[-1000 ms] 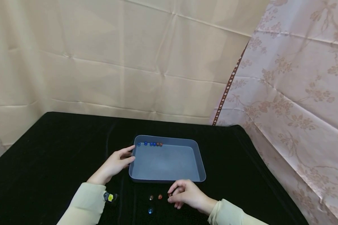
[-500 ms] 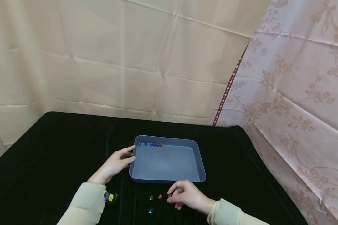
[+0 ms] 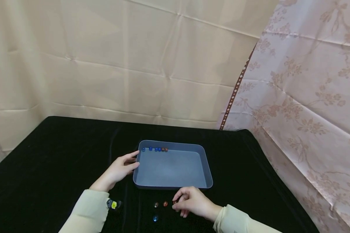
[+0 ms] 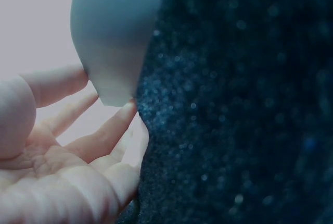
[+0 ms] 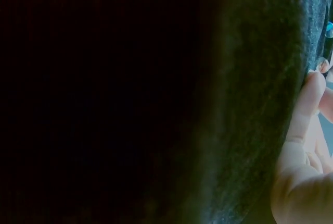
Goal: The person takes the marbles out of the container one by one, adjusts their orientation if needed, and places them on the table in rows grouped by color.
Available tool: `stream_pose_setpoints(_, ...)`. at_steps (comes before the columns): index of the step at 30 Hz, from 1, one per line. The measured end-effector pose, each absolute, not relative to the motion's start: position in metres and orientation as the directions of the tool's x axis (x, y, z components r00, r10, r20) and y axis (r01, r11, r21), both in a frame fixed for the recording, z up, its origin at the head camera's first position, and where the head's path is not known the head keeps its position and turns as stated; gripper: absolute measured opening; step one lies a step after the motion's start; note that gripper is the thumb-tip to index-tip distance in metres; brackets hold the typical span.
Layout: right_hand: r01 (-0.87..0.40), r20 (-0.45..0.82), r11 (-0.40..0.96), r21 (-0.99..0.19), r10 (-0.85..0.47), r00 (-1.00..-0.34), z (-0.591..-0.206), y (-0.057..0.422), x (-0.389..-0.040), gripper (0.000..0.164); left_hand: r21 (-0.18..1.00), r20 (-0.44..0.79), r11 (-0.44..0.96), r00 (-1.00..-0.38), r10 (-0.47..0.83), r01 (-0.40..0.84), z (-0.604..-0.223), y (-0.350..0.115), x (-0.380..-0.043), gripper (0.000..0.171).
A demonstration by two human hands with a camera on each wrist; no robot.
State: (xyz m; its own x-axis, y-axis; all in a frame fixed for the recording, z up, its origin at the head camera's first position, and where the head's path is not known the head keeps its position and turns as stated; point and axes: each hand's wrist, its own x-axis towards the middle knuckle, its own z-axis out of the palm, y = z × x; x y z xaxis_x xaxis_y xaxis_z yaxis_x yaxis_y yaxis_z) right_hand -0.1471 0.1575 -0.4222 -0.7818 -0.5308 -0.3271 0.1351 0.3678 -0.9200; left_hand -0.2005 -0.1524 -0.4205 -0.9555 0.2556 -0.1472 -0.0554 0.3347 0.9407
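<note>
My left hand point(image 3: 116, 170) touches the left side of a blue-grey tray point(image 3: 208, 168), its index finger and thumb spread along the rim. In the left wrist view the fingertips meet the tray's wall point(image 4: 117, 41). Just in front of the tray, my right hand point(image 3: 193, 202) pinches a reddish-brown marble point(image 3: 175, 202) between thumb and index finger, low over the black cloth. Left of it lie an orange-red marble point(image 3: 165, 204) and a clear one point(image 3: 156, 205). A light-blue marble point(image 3: 155, 218) sits nearer to me.
Along the tray's back wall stand several blue marbles point(image 3: 156, 149) and two reddish-brown marbles point(image 3: 164, 149) in a row. Black cloth point(image 3: 75, 152) covers the table. Behind hangs a cream curtain point(image 3: 105, 64), and a floral cloth point(image 3: 303, 81) is at the right.
The right hand has shifted very slightly left, with the reddish-brown marble still at its fingertips. The left hand, the tray and the other marbles stay as they were.
</note>
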Motion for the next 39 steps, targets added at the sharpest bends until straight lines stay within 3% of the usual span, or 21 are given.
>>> stream_pose_setpoints(17,0.097,-0.348,0.445,-0.89,-0.528,-0.775,-0.4184,0.1549,-0.15,0.014,0.943,-0.155,0.326,-0.952,0.263,-0.064,-0.4206,-0.153,-0.2022,0.057)
stream_pose_setpoints(39,0.109,-0.341,0.414,-0.904,-0.542,-0.768,-0.4186,0.155,-0.1484,0.019,0.942,-0.148,0.331,-0.954,0.261,-0.056,-0.4229,-0.1535,-0.2034,0.057)
